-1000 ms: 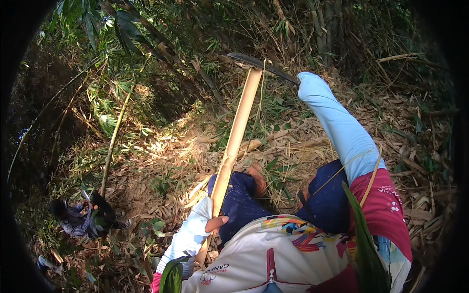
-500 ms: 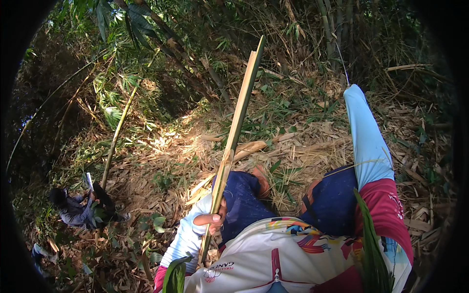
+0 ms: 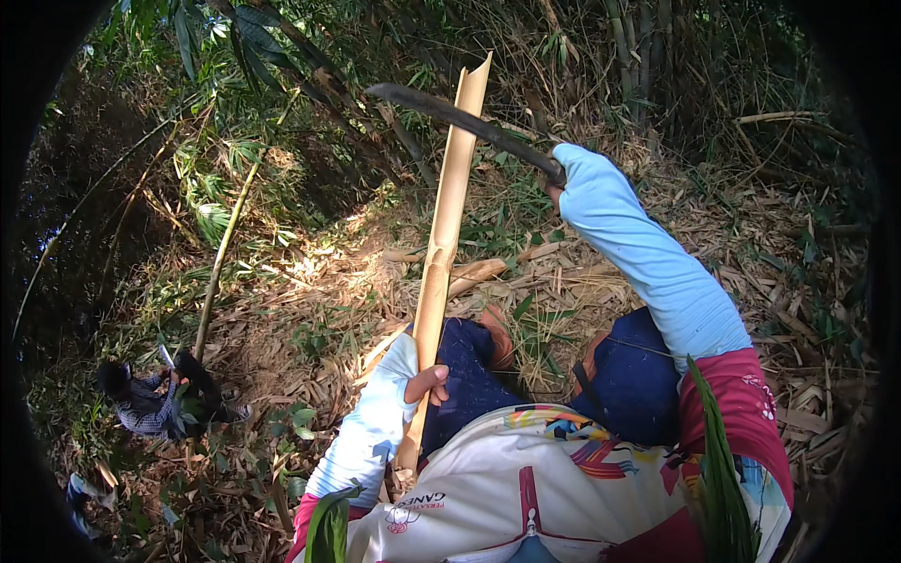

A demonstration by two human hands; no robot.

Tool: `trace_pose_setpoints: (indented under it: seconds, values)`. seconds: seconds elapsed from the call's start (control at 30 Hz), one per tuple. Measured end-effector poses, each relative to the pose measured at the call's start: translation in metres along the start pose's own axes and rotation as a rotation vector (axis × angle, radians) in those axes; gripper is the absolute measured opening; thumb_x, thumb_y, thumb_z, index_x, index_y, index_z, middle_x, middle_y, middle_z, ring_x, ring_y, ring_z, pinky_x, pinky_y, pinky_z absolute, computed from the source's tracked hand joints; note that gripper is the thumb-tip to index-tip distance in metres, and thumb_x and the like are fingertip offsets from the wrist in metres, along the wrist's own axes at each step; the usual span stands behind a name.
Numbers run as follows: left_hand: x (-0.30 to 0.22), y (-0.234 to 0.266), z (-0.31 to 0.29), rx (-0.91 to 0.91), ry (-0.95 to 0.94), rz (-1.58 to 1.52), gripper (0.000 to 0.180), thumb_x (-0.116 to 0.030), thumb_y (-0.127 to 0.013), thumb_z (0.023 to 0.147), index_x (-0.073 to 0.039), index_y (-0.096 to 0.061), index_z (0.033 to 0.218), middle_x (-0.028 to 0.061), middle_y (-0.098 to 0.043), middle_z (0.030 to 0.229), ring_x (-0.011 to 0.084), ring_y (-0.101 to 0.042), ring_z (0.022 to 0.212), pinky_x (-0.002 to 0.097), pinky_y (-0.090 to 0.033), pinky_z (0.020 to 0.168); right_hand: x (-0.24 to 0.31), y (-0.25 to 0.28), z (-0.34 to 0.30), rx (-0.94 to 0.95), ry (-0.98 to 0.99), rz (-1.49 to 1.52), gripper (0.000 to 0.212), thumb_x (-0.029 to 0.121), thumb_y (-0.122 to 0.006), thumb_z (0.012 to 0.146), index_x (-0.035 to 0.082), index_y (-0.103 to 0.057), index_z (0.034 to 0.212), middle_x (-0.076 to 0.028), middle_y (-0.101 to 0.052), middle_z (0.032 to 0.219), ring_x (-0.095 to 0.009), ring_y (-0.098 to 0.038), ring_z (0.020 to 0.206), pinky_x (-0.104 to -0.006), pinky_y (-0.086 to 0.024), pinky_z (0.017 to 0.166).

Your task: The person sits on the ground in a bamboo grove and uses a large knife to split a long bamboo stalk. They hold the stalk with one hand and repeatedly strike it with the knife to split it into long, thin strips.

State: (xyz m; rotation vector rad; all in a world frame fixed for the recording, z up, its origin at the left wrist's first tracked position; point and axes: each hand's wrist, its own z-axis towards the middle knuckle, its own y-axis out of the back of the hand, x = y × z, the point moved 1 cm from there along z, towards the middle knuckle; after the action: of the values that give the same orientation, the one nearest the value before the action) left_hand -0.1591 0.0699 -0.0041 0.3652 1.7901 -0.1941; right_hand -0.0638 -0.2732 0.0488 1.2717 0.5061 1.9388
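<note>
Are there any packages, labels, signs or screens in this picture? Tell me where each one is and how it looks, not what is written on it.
No packages, signs or screens are in view.
Printed logo: on the white cloth at the person's front, bottom centre; small, dark round mark with dark lettering beside it.
Colour print: higher on the same white cloth; stripes of red, blue and yellow.

Pale yellow split bamboo pole (image 3: 443,246), near upright, top end jagged. Dark curved machete blade (image 3: 460,120) crosses just beside its upper end.
</note>
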Motion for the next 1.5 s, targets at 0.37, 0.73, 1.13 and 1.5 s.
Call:
trace_pose_setpoints:
  seconds: [0.37,0.73,1.13,1.5]
  values:
    - [-0.004,-0.002,-0.005,-0.087,-0.026,0.191,0.038,-0.011,-0.073,0.084,0.003,-0.046,0.106,0.0062,-0.055,0.072,0.0121,-0.053,0.051,0.0249,-0.044,0.045,0.065,-0.056,-0.026,0.387,0.386,-0.359,0.007,0.013,-0.065,0.07,0.01,-0.067,0.076,-0.012,-0.066,0.069,-0.032,-0.068,0.07,-0.0454,-0.05,0.058]
    - [0.005,0.0,-0.043,-0.079,0.038,0.255,0.054,0.001,-0.064,0.083,0.0,-0.044,0.133,0.0044,-0.057,0.077,0.0085,-0.05,0.051,0.0222,-0.044,0.047,0.012,-0.016,0.018,0.229,-0.098,-0.219,0.014,0.003,-0.064,0.073,0.006,-0.059,0.086,-0.019,-0.059,0.077,-0.039,-0.061,0.076,-0.0443,-0.047,0.067]
    - [0.033,0.033,-0.054,-0.028,0.036,0.335,0.055,-0.009,-0.069,0.082,0.006,-0.042,0.127,0.0039,-0.057,0.073,0.01,-0.054,0.052,0.0245,-0.046,0.049,-0.253,0.024,0.086,-0.153,-0.682,-0.242,0.039,0.03,-0.078,0.076,0.006,-0.064,0.103,-0.013,-0.067,0.089,-0.028,-0.064,0.081,-0.0402,-0.052,0.073]
    - [-0.032,0.004,0.061,-0.345,-0.628,-0.4,0.049,-0.027,-0.066,0.093,0.0,-0.04,0.126,0.0095,-0.061,0.083,0.0158,-0.059,0.065,0.0288,-0.052,0.059,-0.052,-0.034,0.022,0.079,-0.385,0.755,0.037,0.032,-0.08,0.077,0.006,-0.058,0.091,0.0,-0.051,0.062,-0.012,-0.049,0.051,-0.0308,-0.041,0.048]
